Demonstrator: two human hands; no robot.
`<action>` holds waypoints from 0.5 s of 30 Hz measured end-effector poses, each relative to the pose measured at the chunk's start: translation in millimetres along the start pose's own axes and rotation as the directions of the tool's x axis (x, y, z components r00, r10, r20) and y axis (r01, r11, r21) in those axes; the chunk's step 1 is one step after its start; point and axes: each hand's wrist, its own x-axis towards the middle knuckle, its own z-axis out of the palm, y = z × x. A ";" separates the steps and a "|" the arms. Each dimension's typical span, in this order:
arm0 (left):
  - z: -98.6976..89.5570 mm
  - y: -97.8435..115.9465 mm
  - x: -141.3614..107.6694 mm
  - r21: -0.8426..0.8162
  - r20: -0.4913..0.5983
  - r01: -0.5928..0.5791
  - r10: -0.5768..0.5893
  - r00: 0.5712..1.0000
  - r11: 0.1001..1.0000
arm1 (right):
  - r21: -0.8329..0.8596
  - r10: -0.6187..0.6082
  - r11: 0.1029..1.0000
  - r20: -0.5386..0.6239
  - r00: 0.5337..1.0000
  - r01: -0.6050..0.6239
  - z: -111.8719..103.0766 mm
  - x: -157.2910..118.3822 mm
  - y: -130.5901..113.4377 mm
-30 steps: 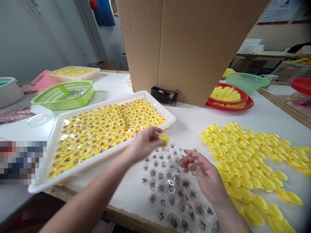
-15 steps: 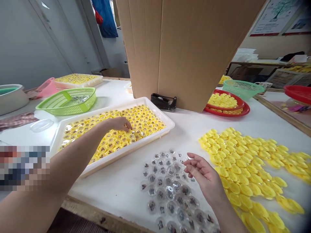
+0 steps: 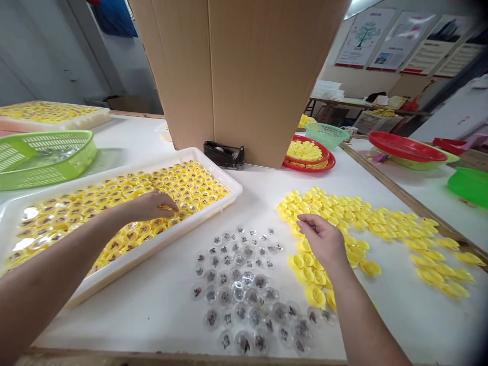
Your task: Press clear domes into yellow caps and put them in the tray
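Note:
My left hand is low over a white tray, its fingers bent together at the yellow cups inside. What those fingertips hold, if anything, is hidden. The tray's yellow cups carry small printed pictures and sit in close rows. On the right, my right hand is at the left part of a spread of loose yellow cups, thumb and fingers drawn together; I cannot make out anything in them. Between tray and loose cups lie several clear round domes with small dark pictures.
A tall cardboard box stands behind the tray, with a black tape dispenser at its foot. Red plates of yellow pieces and a mint basket are at the back right. A green basket is at left.
The view has swung right. My right hand has moved from above the clear domes to the loose yellow cups, its fingers now closed. The near yellow cups have shifted; my left hand stays over the tray.

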 end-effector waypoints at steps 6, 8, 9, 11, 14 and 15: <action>1.0 40.5 -16.3 0.197 -0.330 0.084 -0.014 0.944 0.977 | -0.439 0.021 0.897 0.151 0.988 0.048 4.8 43.5 10.2; 7.3 73.4 -27.1 0.144 -0.498 0.029 0.048 0.866 0.989 | -0.514 0.067 0.857 0.194 0.979 0.043 12.0 52.7 10.7; 12.2 91.3 -32.0 0.105 -0.551 -0.037 0.089 0.830 0.994 | -0.546 0.093 0.837 0.209 0.973 0.038 14.9 56.2 10.8; 25.9 125.2 -38.5 0.004 -0.595 -0.148 0.121 0.794 0.989 | -0.595 0.141 0.803 0.230 0.963 0.025 18.4 61.5 10.8; 51.9 160.7 -38.2 -0.197 -0.563 -0.213 0.068 0.824 0.957 | -0.642 0.190 0.767 0.245 0.951 0.012 19.2 65.4 10.4; 60.5 167.6 -36.1 -0.259 -0.537 -0.214 0.043 0.842 0.942 | -0.651 0.199 0.759 0.250 0.948 0.012 18.9 65.5 10.3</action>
